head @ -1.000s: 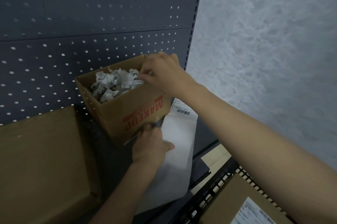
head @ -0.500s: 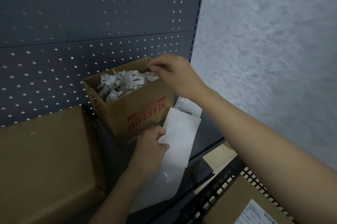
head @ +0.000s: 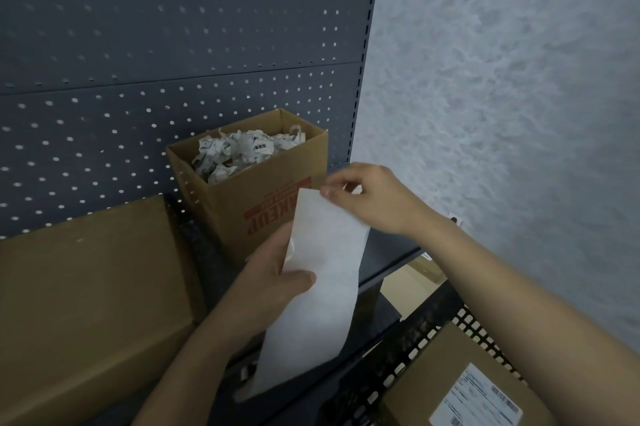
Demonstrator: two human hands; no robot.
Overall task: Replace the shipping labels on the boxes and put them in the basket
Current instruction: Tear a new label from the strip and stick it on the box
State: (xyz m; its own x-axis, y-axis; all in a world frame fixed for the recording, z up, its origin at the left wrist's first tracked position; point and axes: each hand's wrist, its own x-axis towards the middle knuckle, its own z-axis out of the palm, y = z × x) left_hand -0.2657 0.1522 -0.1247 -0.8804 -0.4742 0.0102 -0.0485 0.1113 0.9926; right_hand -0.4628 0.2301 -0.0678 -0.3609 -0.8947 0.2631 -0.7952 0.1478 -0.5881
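The label strip (head: 325, 280) is held between both hands in front of the shelf (head: 391, 245). Its long axis runs from a far upper end to a near lower end, which drifts slightly left. The right hand (head: 367, 200) is at the far end, with thumb and forefinger closed together on the top edge of the strip near its corner. The left hand (head: 273, 280) grips the left edge at about mid-length, thumb pressed across the front face and fingers curled behind. The visible face of the strip is blank; print cannot be made out. Judgement: the coming move is a peel started at the far corner, pulled along the long axis while the left hand anchors the strip. The plain box (head: 90, 294) lies to the left, nearer the left hand. The basket (head: 408, 349) lies near right, below the right forearm, and holds a labelled box (head: 433, 377). Just behind the strip stands an open carton (head: 256, 203) filled with crumpled paper (head: 239, 151).
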